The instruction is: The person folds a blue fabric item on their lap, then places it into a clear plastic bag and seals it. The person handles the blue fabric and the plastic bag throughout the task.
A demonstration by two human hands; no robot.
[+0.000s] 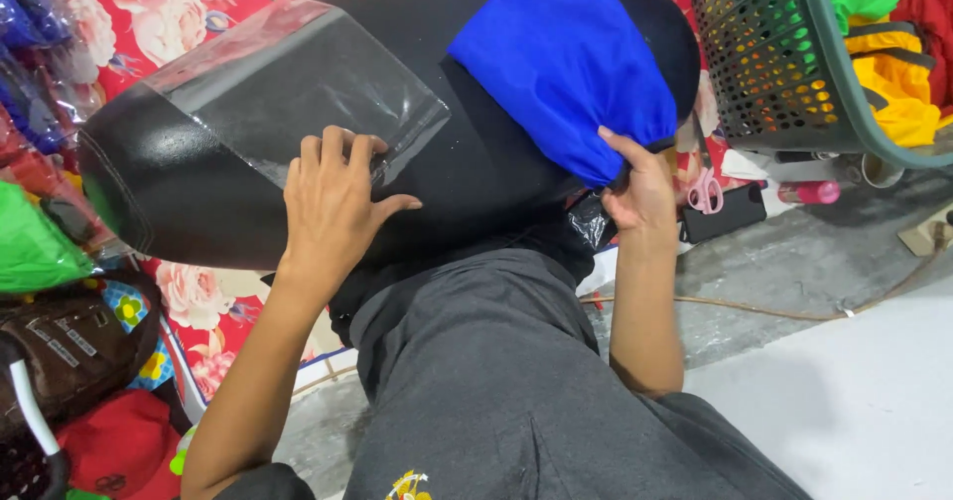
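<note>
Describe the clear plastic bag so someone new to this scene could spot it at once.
Find the big black cushion lying across the person's lap. On its left part lies the clear plastic bag, flat under the left hand. Unlike the blue cloth the right hand grips, it is see-through and glossy.

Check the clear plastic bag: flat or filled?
Flat. The clear plastic bag lies smooth on the black cushion, pinned by the left hand.

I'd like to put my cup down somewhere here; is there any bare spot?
Bare room: the pale floor at lower right, bordered by the person's right arm and the cord. Crowded: beneath the green basket lie pink scissors and a bottle; bags pile up on the left.
</note>
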